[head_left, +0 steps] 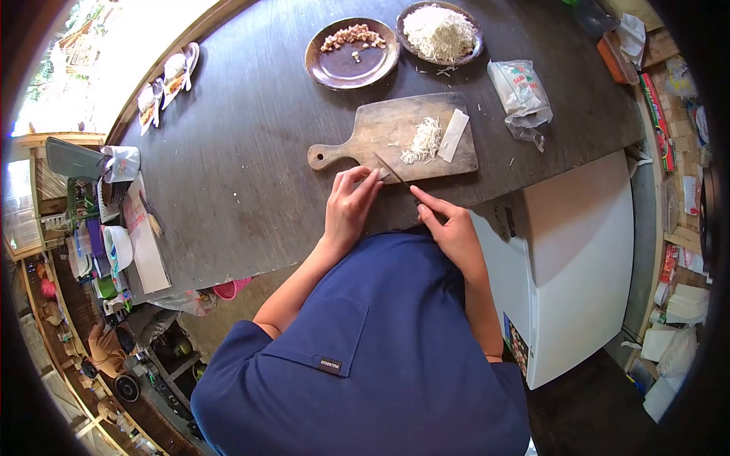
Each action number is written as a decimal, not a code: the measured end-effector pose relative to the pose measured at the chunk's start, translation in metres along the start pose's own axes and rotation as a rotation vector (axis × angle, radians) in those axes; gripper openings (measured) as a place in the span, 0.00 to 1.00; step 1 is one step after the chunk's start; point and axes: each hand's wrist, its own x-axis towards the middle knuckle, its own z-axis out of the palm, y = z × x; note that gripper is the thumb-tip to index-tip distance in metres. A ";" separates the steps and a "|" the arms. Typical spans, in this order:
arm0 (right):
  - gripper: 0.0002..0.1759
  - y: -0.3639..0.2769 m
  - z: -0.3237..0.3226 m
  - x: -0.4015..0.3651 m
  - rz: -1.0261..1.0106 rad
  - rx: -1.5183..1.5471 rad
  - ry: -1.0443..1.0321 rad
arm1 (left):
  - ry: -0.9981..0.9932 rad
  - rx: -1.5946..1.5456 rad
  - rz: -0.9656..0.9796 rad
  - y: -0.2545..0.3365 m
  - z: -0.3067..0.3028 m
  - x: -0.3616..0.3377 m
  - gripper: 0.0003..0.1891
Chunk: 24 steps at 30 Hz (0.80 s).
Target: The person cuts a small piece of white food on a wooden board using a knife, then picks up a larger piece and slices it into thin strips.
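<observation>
A wooden cutting board (pixel 372 121) with a round handle lies on the dark table. My right hand (pixel 450 228) is closed around the handle of a knife (pixel 393 169), its blade slanting over the board's near edge. My left hand (pixel 351 204) pinches a small pale piece (pixel 383 173) beside the blade; the fingers partly hide it. On the board's right half sit a pile of thin white slivers (pixel 423 142) and a flat pale slab (pixel 454 135).
Behind the board stand a brown plate (pixel 350 76) with small brownish chunks and a bowl heaped with white shreds (pixel 439 34). A plastic bag (pixel 519 91) lies at right. A white refrigerator (pixel 582 251) stands by the table's right edge. Small packets (pixel 175 72) lie at far left.
</observation>
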 end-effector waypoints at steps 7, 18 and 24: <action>0.21 -0.009 -0.011 -0.005 0.196 0.051 -0.001 | -0.004 -0.109 -0.088 -0.004 0.002 -0.006 0.17; 0.21 -0.001 0.002 0.002 0.115 0.051 0.091 | -0.039 -0.290 -0.127 -0.004 -0.008 -0.009 0.24; 0.21 -0.016 -0.001 -0.007 0.197 0.059 -0.090 | 0.083 -0.347 -0.221 -0.010 -0.011 -0.003 0.23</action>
